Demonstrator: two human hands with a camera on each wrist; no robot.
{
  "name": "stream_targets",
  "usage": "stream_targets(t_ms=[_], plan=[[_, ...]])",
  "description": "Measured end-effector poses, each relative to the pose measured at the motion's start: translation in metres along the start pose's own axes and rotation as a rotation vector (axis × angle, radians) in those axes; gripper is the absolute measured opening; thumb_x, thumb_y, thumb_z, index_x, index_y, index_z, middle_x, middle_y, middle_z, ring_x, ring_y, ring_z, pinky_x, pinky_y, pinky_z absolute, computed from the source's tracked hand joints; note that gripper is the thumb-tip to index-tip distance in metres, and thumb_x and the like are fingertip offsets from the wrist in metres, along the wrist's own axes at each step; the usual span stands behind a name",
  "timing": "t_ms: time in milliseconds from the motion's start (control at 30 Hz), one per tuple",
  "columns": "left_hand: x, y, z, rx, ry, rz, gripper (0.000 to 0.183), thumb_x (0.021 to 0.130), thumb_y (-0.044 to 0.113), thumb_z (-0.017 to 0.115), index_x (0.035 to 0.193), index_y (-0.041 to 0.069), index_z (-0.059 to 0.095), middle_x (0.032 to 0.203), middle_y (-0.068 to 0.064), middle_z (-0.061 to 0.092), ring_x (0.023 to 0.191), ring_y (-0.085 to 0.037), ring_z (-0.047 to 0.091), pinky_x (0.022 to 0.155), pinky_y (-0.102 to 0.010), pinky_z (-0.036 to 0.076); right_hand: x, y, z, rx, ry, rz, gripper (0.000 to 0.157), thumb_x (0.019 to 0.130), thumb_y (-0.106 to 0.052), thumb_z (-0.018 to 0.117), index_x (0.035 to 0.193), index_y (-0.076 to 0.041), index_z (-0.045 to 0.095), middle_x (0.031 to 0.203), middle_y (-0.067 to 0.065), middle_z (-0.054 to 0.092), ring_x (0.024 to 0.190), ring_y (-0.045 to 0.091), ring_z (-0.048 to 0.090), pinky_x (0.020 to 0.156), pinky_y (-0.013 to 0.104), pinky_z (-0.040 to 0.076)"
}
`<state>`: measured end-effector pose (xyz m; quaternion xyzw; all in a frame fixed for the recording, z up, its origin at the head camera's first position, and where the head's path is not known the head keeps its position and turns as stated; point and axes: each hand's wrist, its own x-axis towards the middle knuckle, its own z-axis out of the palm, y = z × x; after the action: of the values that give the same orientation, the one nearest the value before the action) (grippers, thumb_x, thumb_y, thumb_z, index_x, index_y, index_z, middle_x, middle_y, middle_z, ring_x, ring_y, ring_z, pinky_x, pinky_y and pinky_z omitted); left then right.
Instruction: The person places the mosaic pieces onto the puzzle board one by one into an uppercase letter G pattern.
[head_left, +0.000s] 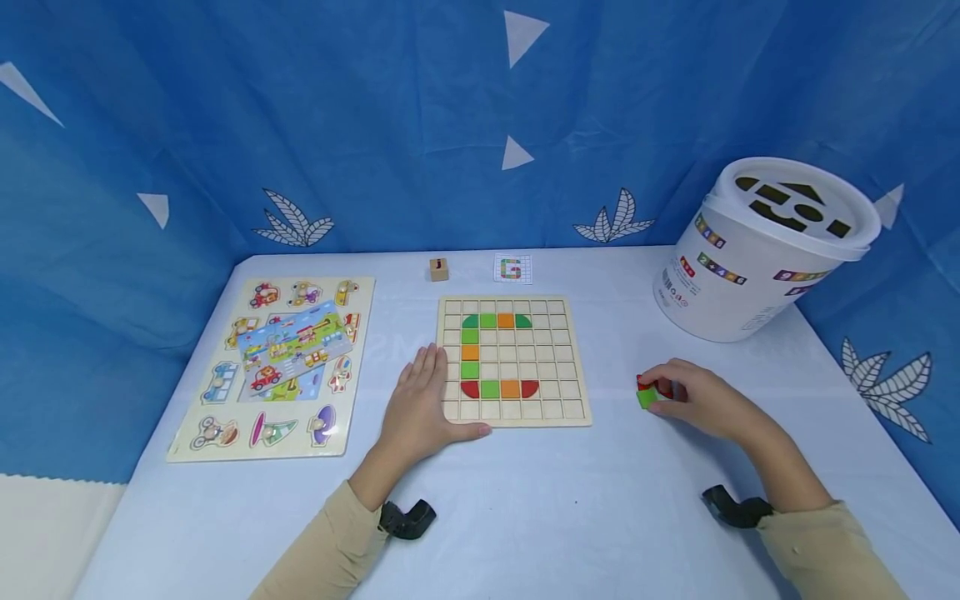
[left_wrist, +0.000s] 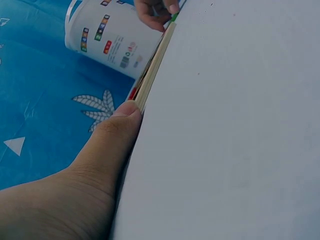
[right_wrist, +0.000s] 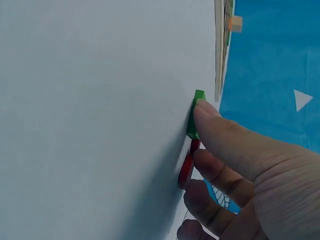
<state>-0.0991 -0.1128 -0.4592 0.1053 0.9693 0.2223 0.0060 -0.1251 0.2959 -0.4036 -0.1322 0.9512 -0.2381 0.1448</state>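
Note:
A wooden grid board [head_left: 555, 362] lies on the table, with green, orange and red tiles [head_left: 470, 352] forming a C shape on it. My left hand [head_left: 423, 408] rests at the board's left side, fingers straight, thumb along the near edge; the left wrist view shows that thumb [left_wrist: 117, 125] against the board's edge. To the board's right, my right hand [head_left: 701, 400] has its fingers curled about a small green square tile [right_wrist: 196, 117] and red pieces [right_wrist: 186, 170]. Its thumb is on the green tile; the fingertips are by the red pieces and partly hide them.
A pattern card [head_left: 513, 269] and a small wooden cube [head_left: 438, 269] lie behind the board. At left is a knobbed vehicle puzzle [head_left: 292, 442] with picture cards [head_left: 292, 346] on it. A white bucket [head_left: 720, 292] with a shape-slotted lid stands at the back right, before the blue cloth.

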Motion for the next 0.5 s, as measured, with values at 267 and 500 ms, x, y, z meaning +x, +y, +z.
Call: stream_targets(t_ms=[267, 500], plan=[[0.0, -0.001, 0.001, 0.002, -0.001, -0.002, 0.135, 0.063, 0.082, 0.07, 0.157, -0.001, 0.017, 0.167, -0.014, 0.015, 0.156, -0.028, 0.009, 0.126, -0.05, 0.013, 0.007, -0.009, 0.005, 0.003, -0.028, -0.045, 0.036, 0.081, -0.014, 0.081, 0.116, -0.02, 0.073, 0.095, -0.003, 0.06, 0.087, 0.016, 0.051, 0.068, 0.02, 0.047], [0.0, 0.0, 0.0, -0.005, -0.004, -0.007, 0.136, 0.062, 0.083, 0.069, 0.157, 0.0, 0.018, 0.167, -0.014, 0.015, 0.156, -0.028, 0.008, 0.126, -0.049, 0.013, 0.009, -0.012, 0.011, 0.013, 0.01, -0.08, 0.027, 0.081, -0.011, 0.08, 0.106, -0.021, 0.074, 0.097, -0.005, 0.063, 0.085, 0.016, 0.053, 0.069, 0.02, 0.049]])
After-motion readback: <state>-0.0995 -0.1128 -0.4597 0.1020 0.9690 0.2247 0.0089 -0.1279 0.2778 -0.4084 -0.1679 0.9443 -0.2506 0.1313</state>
